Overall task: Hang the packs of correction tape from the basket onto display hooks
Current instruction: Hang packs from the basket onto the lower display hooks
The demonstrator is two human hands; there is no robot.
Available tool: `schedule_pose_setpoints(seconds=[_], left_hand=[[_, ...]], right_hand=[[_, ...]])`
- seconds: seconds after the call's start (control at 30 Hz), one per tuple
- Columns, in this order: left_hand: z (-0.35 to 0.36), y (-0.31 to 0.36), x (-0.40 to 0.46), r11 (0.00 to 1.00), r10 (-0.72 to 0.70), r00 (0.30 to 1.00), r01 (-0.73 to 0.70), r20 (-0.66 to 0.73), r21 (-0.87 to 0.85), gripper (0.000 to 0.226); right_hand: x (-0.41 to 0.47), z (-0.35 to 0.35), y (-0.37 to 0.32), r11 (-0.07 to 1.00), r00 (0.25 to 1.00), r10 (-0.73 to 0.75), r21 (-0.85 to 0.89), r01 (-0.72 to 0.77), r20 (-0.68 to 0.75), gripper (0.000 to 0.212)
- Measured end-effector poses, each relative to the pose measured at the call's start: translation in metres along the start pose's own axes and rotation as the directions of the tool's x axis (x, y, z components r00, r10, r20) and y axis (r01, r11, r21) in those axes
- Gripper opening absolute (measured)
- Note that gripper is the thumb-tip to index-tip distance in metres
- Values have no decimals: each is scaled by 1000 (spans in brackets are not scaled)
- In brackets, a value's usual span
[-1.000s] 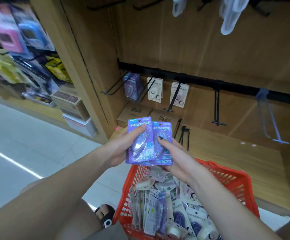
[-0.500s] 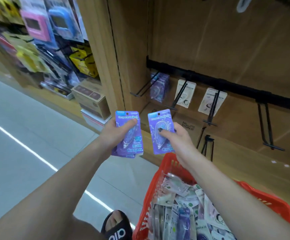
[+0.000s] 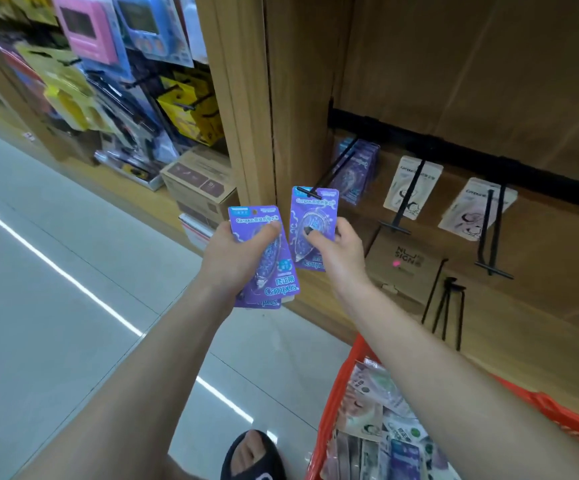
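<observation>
My right hand (image 3: 338,249) pinches one purple pack (image 3: 313,227) at the hook (image 3: 333,171) tip; my left hand (image 3: 237,259) grips spare packs (image 3: 267,268). Light, stiff card with a slick blister: I judge it best held low, leaving the top hole free. More wait in the basket (image 3: 558,420).

Cardboard box (image 3: 404,268) on wooden shelf (image 3: 509,327)

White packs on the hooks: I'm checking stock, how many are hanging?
2. One white pack hangs on the middle hook, the other white pack on the hook to its right. More may be hidden behind each front one.
</observation>
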State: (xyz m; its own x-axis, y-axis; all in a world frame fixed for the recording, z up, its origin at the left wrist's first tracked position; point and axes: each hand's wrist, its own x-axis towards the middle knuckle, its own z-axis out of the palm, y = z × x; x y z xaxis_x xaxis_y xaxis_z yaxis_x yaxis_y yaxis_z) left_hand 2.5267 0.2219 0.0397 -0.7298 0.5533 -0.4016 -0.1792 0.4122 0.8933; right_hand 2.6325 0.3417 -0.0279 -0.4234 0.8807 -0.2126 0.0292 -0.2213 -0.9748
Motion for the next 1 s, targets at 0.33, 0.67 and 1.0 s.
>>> schedule_pose_setpoints(seconds=[0.33, 0.67, 1.0], left_hand=[[14, -4, 8, 977, 111, 994, -112, 16, 183, 42], [34, 0, 14, 962, 107, 990, -126, 89, 240, 53], [35, -8, 21, 961, 89, 996, -92, 23, 260, 55]], right_hand=[[67, 2, 8, 990, 958, 137, 22, -136, -253, 18], [112, -8, -5, 936, 892, 353, 129, -329, -283, 83], [-15, -17, 0, 966, 967, 254, 53, -255, 15, 28]])
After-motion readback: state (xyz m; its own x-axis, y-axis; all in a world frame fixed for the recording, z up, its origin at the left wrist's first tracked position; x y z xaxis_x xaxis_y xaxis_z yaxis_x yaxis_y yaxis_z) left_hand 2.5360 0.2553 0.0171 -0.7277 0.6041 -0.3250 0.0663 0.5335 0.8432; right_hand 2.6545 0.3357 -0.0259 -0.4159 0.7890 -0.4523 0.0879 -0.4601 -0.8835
